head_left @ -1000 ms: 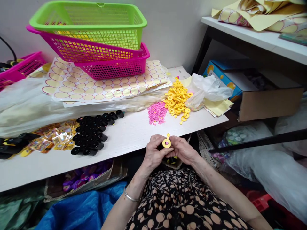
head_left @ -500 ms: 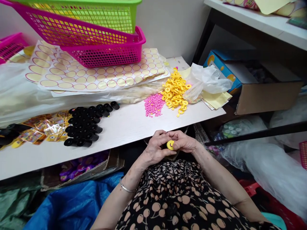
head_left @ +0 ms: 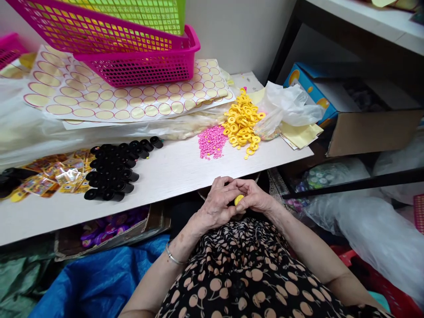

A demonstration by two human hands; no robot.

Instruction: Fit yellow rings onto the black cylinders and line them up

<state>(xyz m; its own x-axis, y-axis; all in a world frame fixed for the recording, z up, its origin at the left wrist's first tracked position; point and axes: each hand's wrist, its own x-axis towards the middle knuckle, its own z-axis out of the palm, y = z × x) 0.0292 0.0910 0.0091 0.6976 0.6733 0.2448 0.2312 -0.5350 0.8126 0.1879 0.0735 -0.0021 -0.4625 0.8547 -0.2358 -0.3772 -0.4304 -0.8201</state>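
Held between both hands in front of my body is a small yellow plastic ring (head_left: 238,200), mostly covered by fingers. My left hand (head_left: 218,201) is closed, its fingers bent around the ring's left side. The fingers of my right hand (head_left: 254,197) pinch it from the right, with the thumb against it. Beyond my hands on the table lie a heap of yellow rings (head_left: 243,121) with small tabs and a patch of tiny pink discs (head_left: 212,142).
Black cylindrical pieces (head_left: 111,170) stand in rows beside shiny cards (head_left: 62,174). Behind are sticker sheets (head_left: 132,104) under a pink basket (head_left: 149,70) and a green basket (head_left: 159,15). A plastic bag (head_left: 285,104) and an open carton (head_left: 371,123) sit right.
The yellow ring has turned and is more covered by my fingers; its hole no longer shows. Both hands stay together in nearly the same place. The view has shifted slightly.
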